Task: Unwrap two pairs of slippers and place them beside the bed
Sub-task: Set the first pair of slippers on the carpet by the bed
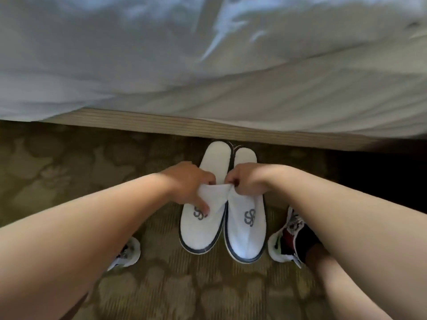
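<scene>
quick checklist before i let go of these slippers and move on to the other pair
1. Pair on the floor: left slipper and right slipper lie on the carpet - ok.
2. Beside the bed: heels lie near the bed base; whether they touch it - cannot tell.
3. Side by side, toes toward you: ok.
4. Wrapping off: no wrapper in view on this pair - ok.
5. Hands free: left hand and right hand each pinch an upper's edge - not ok yet.
6. Second pair: not in view - cannot tell.
</scene>
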